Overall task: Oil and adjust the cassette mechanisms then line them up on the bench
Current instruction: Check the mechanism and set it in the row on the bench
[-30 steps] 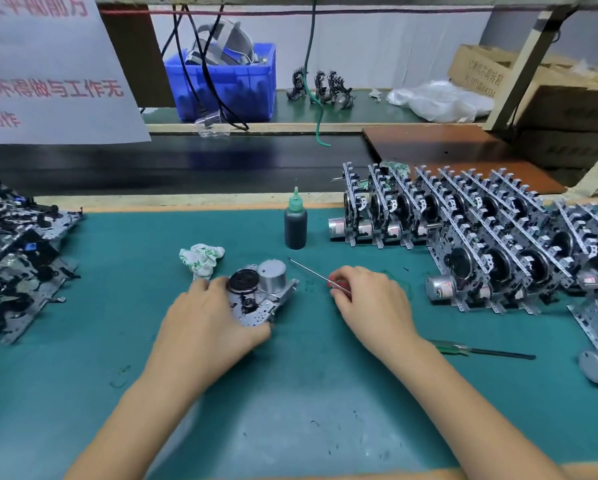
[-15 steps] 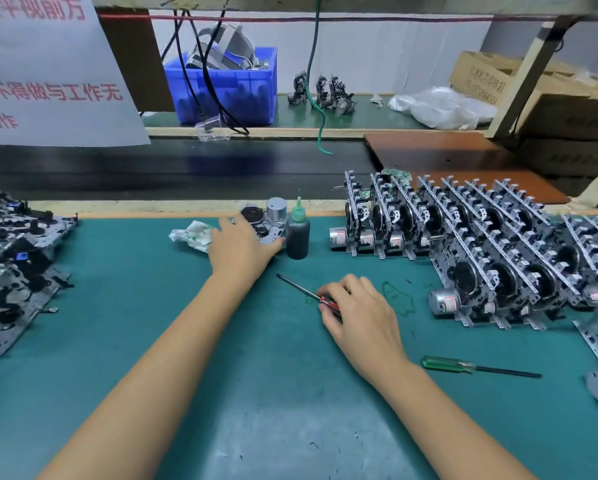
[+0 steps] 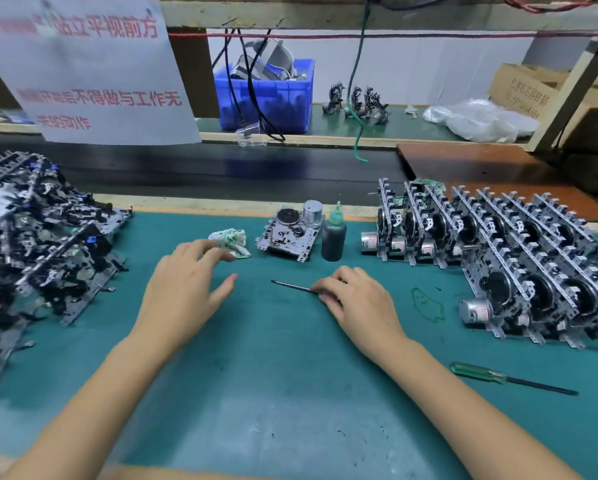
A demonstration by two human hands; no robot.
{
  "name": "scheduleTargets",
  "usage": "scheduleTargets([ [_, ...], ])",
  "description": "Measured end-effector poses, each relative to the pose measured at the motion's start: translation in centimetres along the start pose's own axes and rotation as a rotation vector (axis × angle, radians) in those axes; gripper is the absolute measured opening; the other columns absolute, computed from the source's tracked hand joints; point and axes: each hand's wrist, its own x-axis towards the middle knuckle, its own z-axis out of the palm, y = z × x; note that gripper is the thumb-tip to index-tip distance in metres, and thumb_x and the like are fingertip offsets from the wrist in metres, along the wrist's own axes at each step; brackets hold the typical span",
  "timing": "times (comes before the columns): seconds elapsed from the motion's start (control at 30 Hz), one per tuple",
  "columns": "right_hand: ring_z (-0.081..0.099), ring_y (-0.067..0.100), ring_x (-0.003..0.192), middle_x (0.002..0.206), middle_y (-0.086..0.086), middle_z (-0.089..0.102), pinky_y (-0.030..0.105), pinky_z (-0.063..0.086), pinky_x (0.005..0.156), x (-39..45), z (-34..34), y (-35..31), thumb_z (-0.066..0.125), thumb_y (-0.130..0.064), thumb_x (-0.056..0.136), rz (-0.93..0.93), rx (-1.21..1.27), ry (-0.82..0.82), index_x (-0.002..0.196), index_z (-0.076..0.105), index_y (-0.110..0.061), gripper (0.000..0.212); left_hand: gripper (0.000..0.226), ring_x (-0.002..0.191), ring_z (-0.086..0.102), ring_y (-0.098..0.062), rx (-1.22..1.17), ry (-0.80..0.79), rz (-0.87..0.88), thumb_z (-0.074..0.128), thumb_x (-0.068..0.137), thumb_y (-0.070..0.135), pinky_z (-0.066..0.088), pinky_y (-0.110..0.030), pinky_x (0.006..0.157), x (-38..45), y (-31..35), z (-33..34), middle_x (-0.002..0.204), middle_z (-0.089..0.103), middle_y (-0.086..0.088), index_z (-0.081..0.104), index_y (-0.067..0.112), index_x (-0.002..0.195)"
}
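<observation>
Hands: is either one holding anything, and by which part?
The right hand holds a thin screwdriver at its handle end, shaft free. The left hand holds nothing.

A cassette mechanism (image 3: pixel 290 233) that a second ago sat under the left hand (image 3: pixel 183 292) near the middle of the table (image 3: pixel 290 393) now lies flat just left of the oil bottle (image 3: pixel 333 237), released. The left hand has pulled back from it, its fingers (image 3: pixel 217 252) spread and holding nothing, just beside the crumpled cloth (image 3: pixel 231 239). The right hand (image 3: pixel 356 299) has shifted slightly, the thin tool (image 3: pixel 290 286) it pinches now lower, its tip pointing left.
</observation>
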Motion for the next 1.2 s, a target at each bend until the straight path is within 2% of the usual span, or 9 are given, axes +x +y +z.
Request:
scheduleTargets([
  [0.23,0.058,0.032,0.092,0.093,0.011,0.063,0.038,0.047,0.078,3.9,1.7,-7.1,0.066,-0.005,0.08,-0.205,0.063,0.111,0.098,0.07,-0.008,0.018,0.037,0.102,0.055,-0.045,0.256,0.177,-0.157,0.08,0.072,0.007,0.045,-0.056,0.079,-0.5,-8.1,-5.2,0.113,0.059,-0.024,0.068,0.0,0.105],
  [0.33,0.05,0.029,0.104,0.108,0.009,0.057,0.038,0.041,0.086,6.2,2.3,-12.0,0.056,-0.009,0.088,-0.342,0.101,0.063,0.117,0.061,-0.012,0.03,0.047,0.1,0.05,-0.048,0.304,0.24,-0.338,0.081,0.073,0.012,0.046,-0.059,0.079,-1.3,-11.3,-6.7,0.109,0.055,-0.03,0.061,-0.005,0.112],
  [0.5,0.039,0.018,0.122,0.135,-0.001,0.042,0.03,0.038,0.092,10.5,3.6,-21.0,0.039,-0.011,0.094,-0.619,-0.062,0.104,0.143,0.032,-0.024,0.052,0.059,0.095,0.06,-0.04,0.325,-0.078,-0.603,0.065,0.083,0.049,0.052,-0.049,0.078,-2.0,-12.7,-8.1,0.105,0.062,-0.025,0.059,0.004,0.119],
  [0.57,0.034,0.014,0.13,0.144,-0.004,0.035,0.027,0.035,0.099,12.0,3.9,-23.5,0.033,-0.016,0.096,-0.721,-0.177,0.153,0.146,0.025,-0.024,0.051,0.05,0.095,0.062,-0.037,0.308,-0.159,-0.632,0.061,0.087,0.047,0.051,-0.043,0.078,-2.3,-12.5,-8.4,0.104,0.066,-0.021,0.06,0.01,0.12],
  [0.67,0.027,0.014,0.136,0.149,-0.004,0.031,0.03,0.03,0.105,14.2,4.3,-25.1,0.027,-0.019,0.101,-0.841,-0.345,0.115,0.146,0.023,-0.019,0.045,0.036,0.094,0.063,-0.036,0.211,-0.09,-0.611,0.065,0.09,0.028,0.047,-0.041,0.077,-2.2,-12.4,-8.7,0.098,0.069,-0.023,0.064,0.009,0.12],
  [0.8,0.045,0.017,0.124,0.13,-0.002,0.05,0.03,0.04,0.09,15.7,3.2,-25.2,0.034,-0.01,0.099,-0.853,-0.364,0.012,0.132,0.041,-0.017,0.034,0.026,0.051,0.063,-0.001,-0.044,-0.023,-0.581,0.069,0.087,0.02,0.04,-0.023,0.058,-2.8,-12.2,-9.2,0.064,0.066,-0.001,0.07,0.009,0.111],
  [0.93,0.055,0.017,0.106,0.113,-0.002,0.056,0.029,0.037,0.07,15.2,1.7,-23.8,0.044,-0.007,0.093,-0.859,-0.26,-0.017,0.114,0.051,-0.017,0.023,0.027,0.084,0.069,-0.032,0.126,-0.055,-0.375,0.065,0.09,0.016,0.047,-0.036,0.075,-3.4,-10.7,-9.2,0.089,0.073,-0.018,0.069,0.011,0.116],
  [1.03,0.054,0.02,0.101,0.109,0.002,0.057,0.028,0.031,0.069,14.3,0.2,-21.3,0.044,-0.012,0.094,-0.815,-0.2,-0.061,0.107,0.053,-0.015,0.017,0.019,0.074,0.068,-0.038,0.129,0.047,-0.199,0.065,0.088,0.008,0.049,-0.039,0.07,-3.1,-9.2,-9.3,0.08,0.072,-0.022,0.074,0.007,0.105],
  [1.2,0.055,0.023,0.1,0.113,0.002,0.059,0.026,0.025,0.065,11.4,-4.1,-15.0,0.045,-0.008,0.093,-0.743,-0.179,-0.032,0.113,0.056,-0.015,0.024,0.014,0.06,0.064,0.004,-0.143,0.088,-0.095,0.063,0.089,0.009,0.039,-0.001,0.065,-1.6,-5.4,-8.9,0.068,0.072,-0.001,0.076,0.013,0.094],
])
